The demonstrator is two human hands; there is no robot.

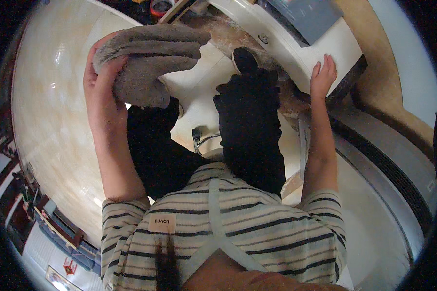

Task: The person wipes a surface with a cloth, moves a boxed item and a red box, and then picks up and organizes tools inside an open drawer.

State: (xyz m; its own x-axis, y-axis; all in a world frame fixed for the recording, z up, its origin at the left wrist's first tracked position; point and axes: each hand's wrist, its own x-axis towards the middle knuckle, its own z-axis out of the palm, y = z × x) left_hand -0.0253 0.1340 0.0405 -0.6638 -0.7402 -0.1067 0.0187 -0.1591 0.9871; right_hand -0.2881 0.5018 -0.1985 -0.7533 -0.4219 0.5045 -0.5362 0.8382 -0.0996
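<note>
A folded grey-brown cloth (145, 65), thick and fluffy like a towel, is in my left hand (104, 78) at the upper left. The thumb presses on its near side and the other fingers are partly hidden behind it. At the upper right my right hand (323, 76) rests with fingers apart on or just over a white surface (343, 43), holding nothing. A grey flat object (313, 22) lies beyond its fingertips.
Below me is a glossy tiled floor (58, 109). A chair base's metal leg with a caster (196, 134) shows between my legs. A white drawer front with a knob (264, 38) stands ahead. To the right is a grey appliance-like panel with a dark slotted strip (382, 163).
</note>
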